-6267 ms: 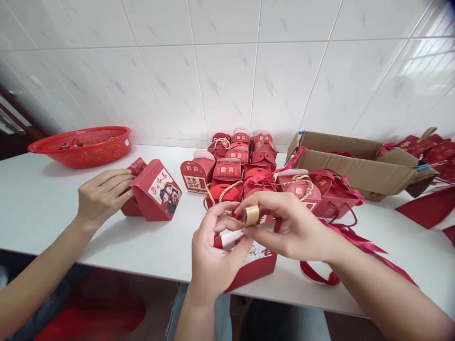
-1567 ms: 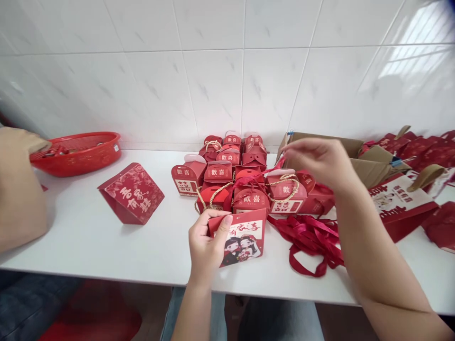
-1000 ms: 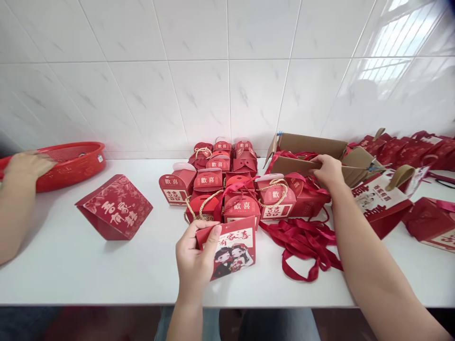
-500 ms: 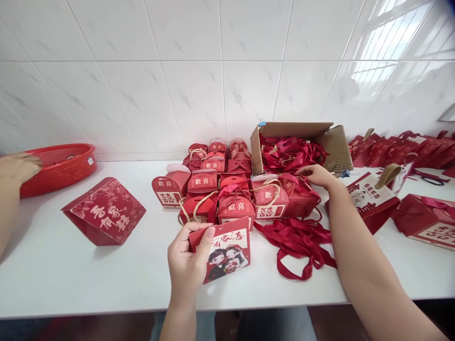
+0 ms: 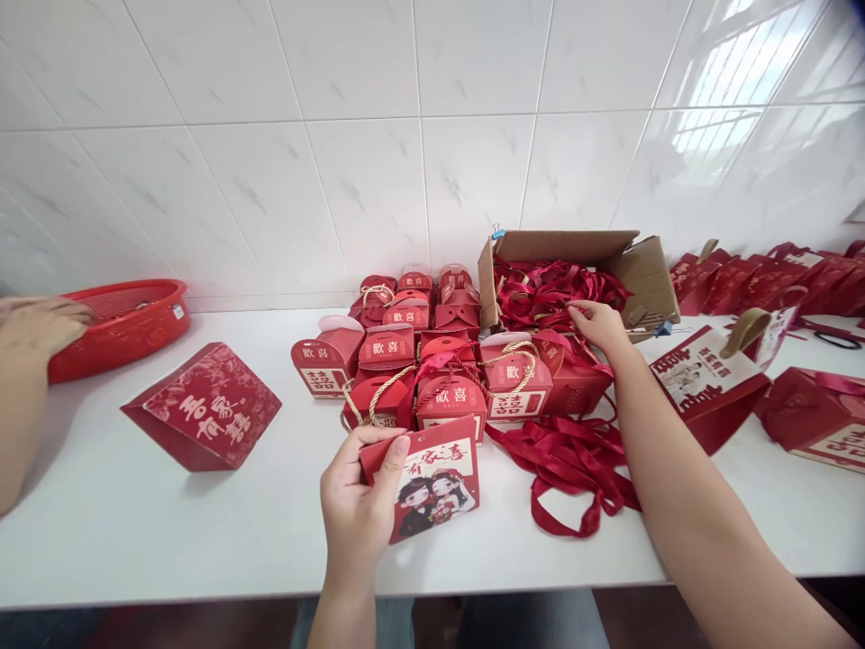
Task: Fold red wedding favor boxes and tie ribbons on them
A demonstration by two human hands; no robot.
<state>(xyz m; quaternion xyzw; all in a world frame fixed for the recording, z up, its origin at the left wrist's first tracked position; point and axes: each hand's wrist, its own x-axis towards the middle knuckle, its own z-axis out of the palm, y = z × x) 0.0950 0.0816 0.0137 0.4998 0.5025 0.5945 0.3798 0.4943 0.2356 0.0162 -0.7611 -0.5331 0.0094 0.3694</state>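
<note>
Gripped in my left hand [image 5: 359, 491] is a red candy box [image 5: 438, 482] with a cartoon couple and Chinese characters on its face. The thumb lies on the front and the fingers go behind. My right hand [image 5: 600, 326] reaches over the front edge of an open cardboard box [image 5: 645, 284], its fingertips pinched on the dark red ribbons [image 5: 541, 287] inside. Below that arm, a loose pile of red ribbon [image 5: 568, 464] lies on the white table [image 5: 243, 550]. Several finished-looking red gift boxes [image 5: 385, 347], some with twisted gold cord handles, stand behind the held box.
At left another person's hand [image 5: 44, 324] rests at a red plastic basket [image 5: 132, 338]. A red box [image 5: 209, 410] stands tilted near it. On the right are more red boxes [image 5: 709, 383], a row of boxes [image 5: 763, 279] along the tiled wall, and dark-handled scissors [image 5: 838, 339].
My right hand has shifted slightly left and up, further into the ribbons. The left hand keeps the candy box in nearly the same place. The other person's hand moved a little over the basket.
</note>
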